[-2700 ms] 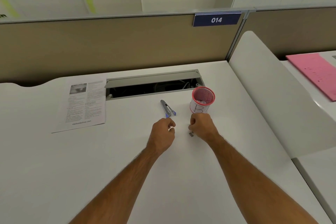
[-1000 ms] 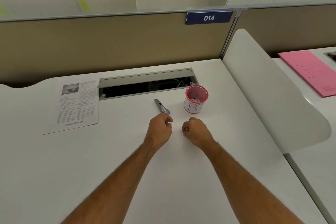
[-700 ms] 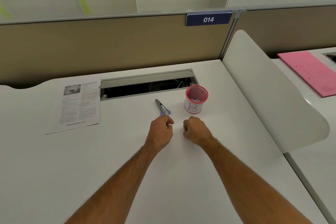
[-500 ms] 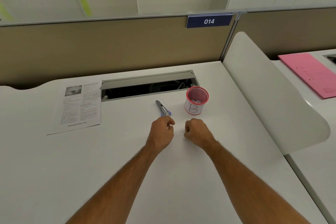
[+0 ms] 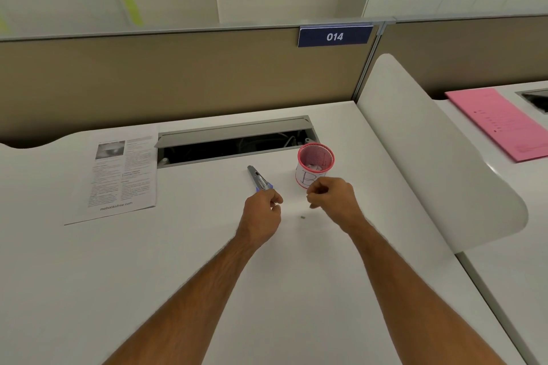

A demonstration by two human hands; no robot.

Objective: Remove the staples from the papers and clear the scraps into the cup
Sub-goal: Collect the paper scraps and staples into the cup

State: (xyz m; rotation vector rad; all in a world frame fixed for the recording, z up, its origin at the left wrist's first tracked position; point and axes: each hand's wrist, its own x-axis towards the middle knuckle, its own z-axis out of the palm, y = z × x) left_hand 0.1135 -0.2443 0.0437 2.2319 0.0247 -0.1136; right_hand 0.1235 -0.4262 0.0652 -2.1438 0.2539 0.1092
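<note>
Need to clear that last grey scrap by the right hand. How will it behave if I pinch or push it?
The scrap is a tiny speck lying flat on the desk, so it is likely very light and should slide with a fingertip push. Being so small and low, it is probably hard to pinch and easily dropped. Sweeping it toward the cup may work better.
</note>
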